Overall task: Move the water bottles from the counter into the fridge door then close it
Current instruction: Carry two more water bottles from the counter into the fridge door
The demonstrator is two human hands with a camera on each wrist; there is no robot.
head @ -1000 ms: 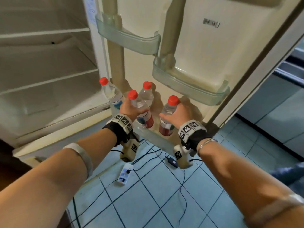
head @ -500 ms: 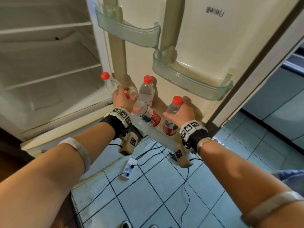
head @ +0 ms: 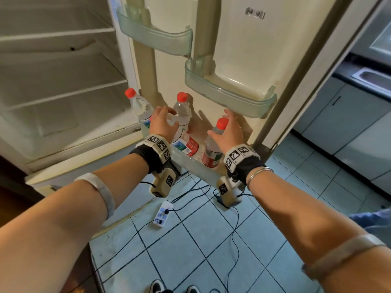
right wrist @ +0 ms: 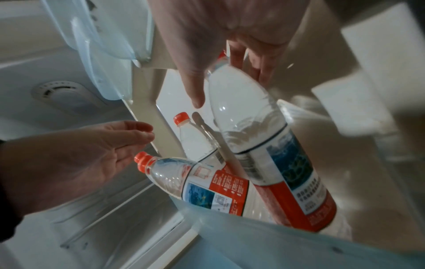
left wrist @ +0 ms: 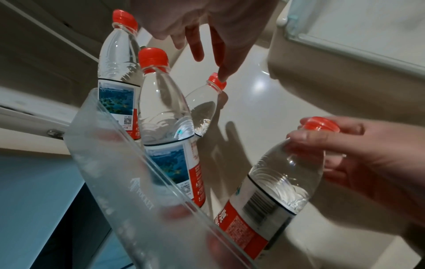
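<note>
Several red-capped water bottles stand in the clear bottom door bin [head: 201,168] of the open fridge. My left hand [head: 167,117] hovers open over a bottle [head: 186,144] that leans left. In the left wrist view one fingertip [left wrist: 222,76] touches the cap of the rear bottle [left wrist: 202,107]. My right hand [head: 228,127] is at the top of the rightmost bottle [head: 213,149]. Its straight thumb and fingers straddle the neck and cap [left wrist: 319,125] without a firm grip. In the right wrist view the thumb [right wrist: 195,94] stands slightly off that bottle [right wrist: 264,145].
Two empty door bins [head: 156,37] [head: 228,94] hang above the bottom one. Bare fridge shelves [head: 63,87] lie to the left. A power strip [head: 163,212] and cables cross the tiled floor. Kitchen cabinets [head: 349,123] stand to the right.
Both bottles went down into the bottom bin. My left hand let go of its bottle, which now leans. My right hand slid up to the cap and its fingers straightened.
</note>
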